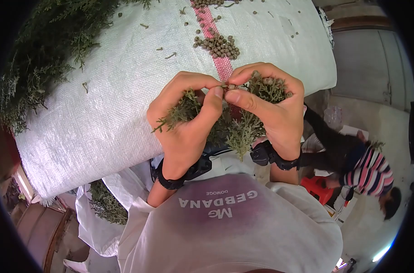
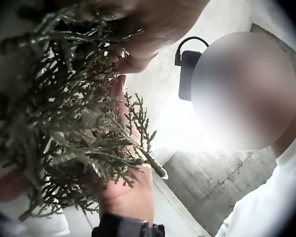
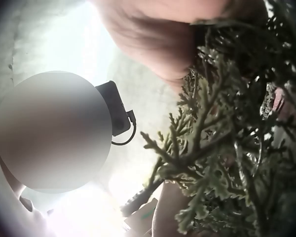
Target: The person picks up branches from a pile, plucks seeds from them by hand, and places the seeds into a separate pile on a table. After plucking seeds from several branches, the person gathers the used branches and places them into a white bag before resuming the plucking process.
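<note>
In the head view both hands meet above the near edge of a white woven sack (image 1: 111, 113). The left hand (image 1: 182, 118) pinches at a small round cone (image 1: 232, 87) with thumb and forefinger, a green sprig (image 1: 186, 109) lying in its palm. Thumb and forefinger of the right hand (image 1: 280, 109) pinch at the same spot, and a leafy sprig with several cones (image 1: 268, 86) is held in that hand. Foliage (image 2: 74, 128) covers much of the left wrist view; in the right wrist view a branch (image 3: 207, 143) hangs below the hand, whose fingertips are hidden.
A pile of brown cones (image 1: 220, 46) lies on the sack's red stripe, with loose cones and stems around it. Green branches (image 1: 38, 54) cover the sack's left end. A white bag with foliage (image 1: 107, 202) is at lower left; a person in a striped top (image 1: 368, 168) is at right.
</note>
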{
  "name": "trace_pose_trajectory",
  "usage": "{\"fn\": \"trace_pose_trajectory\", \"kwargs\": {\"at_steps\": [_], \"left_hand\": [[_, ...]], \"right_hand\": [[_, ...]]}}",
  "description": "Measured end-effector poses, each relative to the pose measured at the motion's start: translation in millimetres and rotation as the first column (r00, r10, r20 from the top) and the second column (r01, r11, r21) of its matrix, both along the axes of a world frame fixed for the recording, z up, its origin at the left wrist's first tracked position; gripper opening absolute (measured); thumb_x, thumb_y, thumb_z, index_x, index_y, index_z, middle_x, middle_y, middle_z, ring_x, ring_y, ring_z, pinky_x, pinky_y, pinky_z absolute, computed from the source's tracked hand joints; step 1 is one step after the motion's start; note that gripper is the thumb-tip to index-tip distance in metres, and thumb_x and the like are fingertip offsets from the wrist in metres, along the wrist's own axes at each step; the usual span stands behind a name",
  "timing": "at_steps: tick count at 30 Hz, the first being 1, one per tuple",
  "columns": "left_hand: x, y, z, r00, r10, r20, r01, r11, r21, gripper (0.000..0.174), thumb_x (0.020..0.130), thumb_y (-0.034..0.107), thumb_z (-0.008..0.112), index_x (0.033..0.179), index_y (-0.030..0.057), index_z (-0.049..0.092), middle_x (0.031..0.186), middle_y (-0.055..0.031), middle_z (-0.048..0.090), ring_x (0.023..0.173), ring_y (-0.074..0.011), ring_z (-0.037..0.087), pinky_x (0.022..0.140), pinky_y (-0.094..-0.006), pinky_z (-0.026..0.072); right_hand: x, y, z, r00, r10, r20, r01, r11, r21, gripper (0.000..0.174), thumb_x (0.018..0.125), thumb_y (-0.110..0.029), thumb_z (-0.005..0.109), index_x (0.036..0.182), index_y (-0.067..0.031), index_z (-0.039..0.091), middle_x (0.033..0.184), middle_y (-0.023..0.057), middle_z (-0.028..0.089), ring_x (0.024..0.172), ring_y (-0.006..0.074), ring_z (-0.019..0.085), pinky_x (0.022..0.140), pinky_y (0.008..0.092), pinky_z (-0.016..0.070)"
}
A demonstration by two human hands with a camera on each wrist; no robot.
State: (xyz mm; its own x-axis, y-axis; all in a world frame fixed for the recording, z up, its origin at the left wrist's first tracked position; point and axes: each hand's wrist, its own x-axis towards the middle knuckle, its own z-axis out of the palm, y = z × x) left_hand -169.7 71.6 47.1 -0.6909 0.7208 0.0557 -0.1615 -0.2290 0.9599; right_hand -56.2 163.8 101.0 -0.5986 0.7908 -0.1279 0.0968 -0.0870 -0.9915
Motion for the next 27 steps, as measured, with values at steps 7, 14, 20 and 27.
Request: {"fn": "trace_pose_trajectory", "kwargs": {"at_steps": [7, 14, 20, 27], "left_hand": [[0.5, 0.3, -0.8, 0.999, 0.008, -0.041, -0.008, 1.0, 0.005, 0.012, 0.075, -0.008, 0.068, 0.085, -0.0007, 0.067, 0.079, -0.0064, 0.065, 0.072, -0.0113, 0.059, 0.067, -0.024, 0.0468], [-0.3, 0.8, -1.7, 0.997, -0.003, -0.072, 0.005, 1.0, 0.02, 0.013, 0.074, -0.008, 0.067, 0.084, -0.0009, 0.067, 0.079, -0.0064, 0.066, 0.071, -0.012, 0.06, 0.066, -0.0239, 0.0471], [-1.4, 0.2, -0.1, 0.997, -0.043, -0.061, 0.043, 0.999, -0.005, 0.012, 0.075, -0.008, 0.067, 0.085, -0.001, 0.067, 0.077, -0.006, 0.066, 0.071, -0.0107, 0.061, 0.065, -0.0229, 0.0468], [-2.2, -2.0, 0.7, 0.997, -0.074, -0.036, 0.073, 0.997, -0.034, 0.009, 0.078, -0.006, 0.068, 0.086, -0.0014, 0.068, 0.077, -0.0062, 0.066, 0.07, -0.0092, 0.06, 0.064, -0.022, 0.0464]], "right_hand": [[2.7, 6.9, -7.8, 0.998, 0.069, 0.012, -0.07, 0.993, 0.097, 0.018, 0.076, 0.005, 0.078, 0.092, 0.0044, 0.07, 0.092, 0.0093, 0.072, 0.085, 0.0125, 0.067, 0.08, 0.0261, 0.0537], [1.5, 6.3, -5.9, 0.996, 0.073, 0.044, -0.078, 0.99, 0.121, 0.017, 0.074, 0.004, 0.077, 0.089, 0.0035, 0.069, 0.094, 0.0118, 0.068, 0.087, 0.0152, 0.063, 0.08, 0.0264, 0.0484], [3.4, 10.3, -5.6, 0.994, 0.093, 0.065, -0.102, 0.982, 0.159, 0.017, 0.073, 0.005, 0.077, 0.088, 0.0032, 0.07, 0.093, 0.0126, 0.068, 0.086, 0.0156, 0.063, 0.08, 0.027, 0.0483], [6.8, 15.1, -14.7, 0.991, 0.131, 0.004, -0.13, 0.979, 0.159, 0.017, 0.072, 0.013, 0.074, 0.086, 0.0027, 0.071, 0.095, 0.0127, 0.067, 0.083, 0.0148, 0.064, 0.077, 0.0254, 0.0502]]}}
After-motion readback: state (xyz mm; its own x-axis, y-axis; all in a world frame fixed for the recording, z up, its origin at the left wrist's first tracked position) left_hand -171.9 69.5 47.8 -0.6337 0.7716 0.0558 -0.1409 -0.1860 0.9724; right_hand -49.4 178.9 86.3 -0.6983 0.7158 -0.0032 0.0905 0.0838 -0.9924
